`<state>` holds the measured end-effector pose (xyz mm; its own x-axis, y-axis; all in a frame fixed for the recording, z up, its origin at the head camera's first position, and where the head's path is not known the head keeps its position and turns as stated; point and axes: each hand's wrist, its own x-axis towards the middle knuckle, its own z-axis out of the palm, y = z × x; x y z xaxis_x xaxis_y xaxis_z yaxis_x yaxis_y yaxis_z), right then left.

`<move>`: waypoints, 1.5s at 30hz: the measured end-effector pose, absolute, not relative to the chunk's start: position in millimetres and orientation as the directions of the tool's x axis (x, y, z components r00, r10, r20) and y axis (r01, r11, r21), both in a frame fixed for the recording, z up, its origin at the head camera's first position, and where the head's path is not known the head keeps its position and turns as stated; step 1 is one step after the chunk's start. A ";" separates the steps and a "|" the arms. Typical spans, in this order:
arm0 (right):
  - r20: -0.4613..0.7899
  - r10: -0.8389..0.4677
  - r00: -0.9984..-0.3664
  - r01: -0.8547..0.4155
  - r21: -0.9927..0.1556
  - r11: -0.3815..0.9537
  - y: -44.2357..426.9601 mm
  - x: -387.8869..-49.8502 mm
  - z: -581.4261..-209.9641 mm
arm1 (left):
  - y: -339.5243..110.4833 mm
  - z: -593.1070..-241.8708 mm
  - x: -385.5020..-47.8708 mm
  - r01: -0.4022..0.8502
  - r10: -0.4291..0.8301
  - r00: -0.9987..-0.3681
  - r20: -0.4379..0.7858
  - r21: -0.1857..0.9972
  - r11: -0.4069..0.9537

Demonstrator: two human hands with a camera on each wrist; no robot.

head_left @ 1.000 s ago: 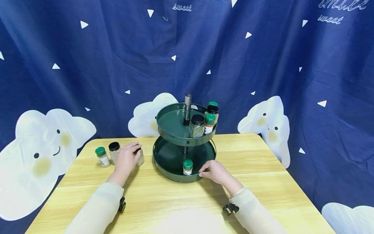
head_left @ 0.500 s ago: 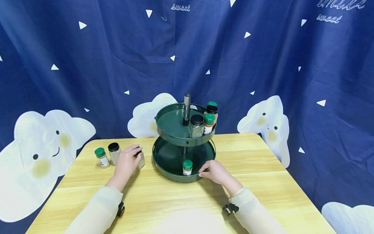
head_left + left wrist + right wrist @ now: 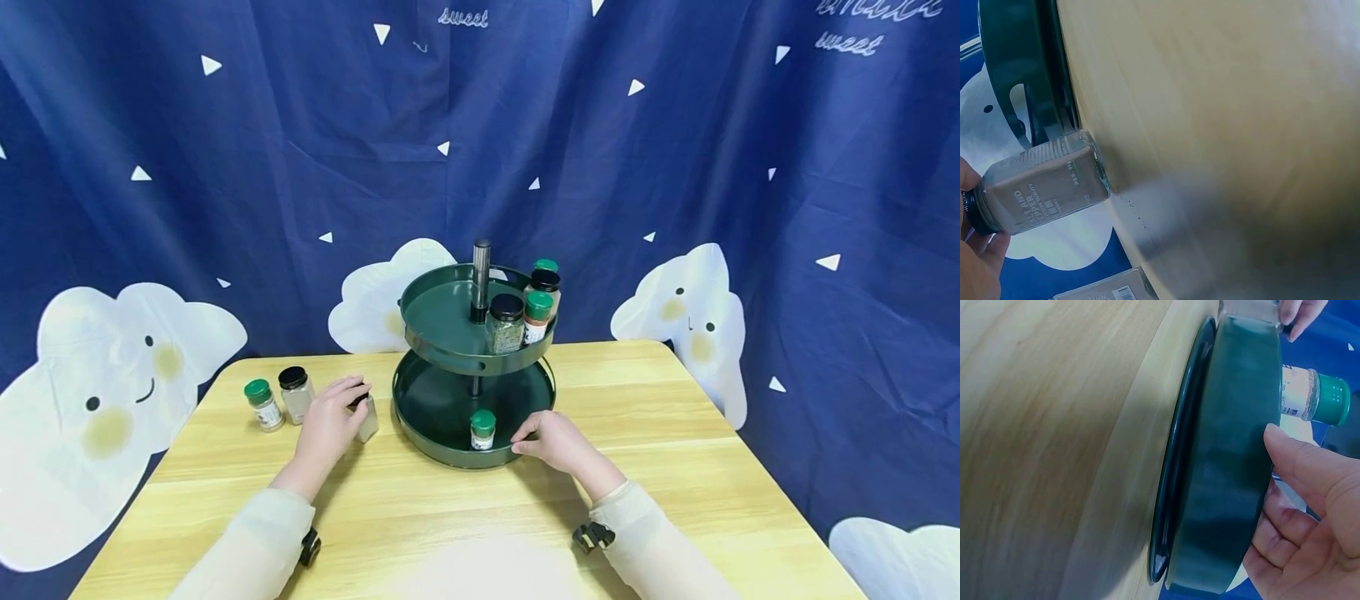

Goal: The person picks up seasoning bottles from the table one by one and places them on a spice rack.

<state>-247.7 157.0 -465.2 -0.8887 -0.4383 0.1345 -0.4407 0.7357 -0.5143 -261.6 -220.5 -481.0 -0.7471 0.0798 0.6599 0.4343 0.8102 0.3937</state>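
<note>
One black-capped jar (image 3: 1047, 181) is at the left of the tabletop (image 3: 420, 508), near the lower green tray (image 3: 431, 452); the fingers of my left hand (image 3: 328, 422) pinch the jar's cap (image 3: 974, 212). With my right hand (image 3: 558, 442) I pinch the tray's near right rim (image 3: 504, 457), just right of a green-capped shaker (image 3: 482, 431) standing inside.

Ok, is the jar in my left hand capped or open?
Capped: the left wrist view shows the black lid on the jar, with the left hand holding it by that end.
</note>
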 end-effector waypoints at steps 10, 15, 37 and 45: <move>0.129 -0.422 -0.897 -0.424 -0.516 0.744 156.5 -245.7 -465.4 | -217.4 -478.8 -254.8 0.431 0.081 -0.748 0.659 0.390 0.814; 0.136 -0.423 -0.896 -0.428 -0.518 0.740 156.6 -245.9 -465.7 | -215.4 -474.3 -251.4 0.454 0.096 -0.730 0.677 0.375 0.809; 0.163 -0.441 -0.883 -0.457 -0.514 0.725 157.8 -246.8 -467.2 | -202.7 -456.1 -236.4 0.562 0.119 -0.649 0.751 0.369 0.740; 0.162 -0.441 -0.883 -0.457 -0.516 0.725 157.7 -246.5 -466.2 | -196.7 -449.9 -231.8 0.576 0.128 -0.633 0.763 0.354 0.737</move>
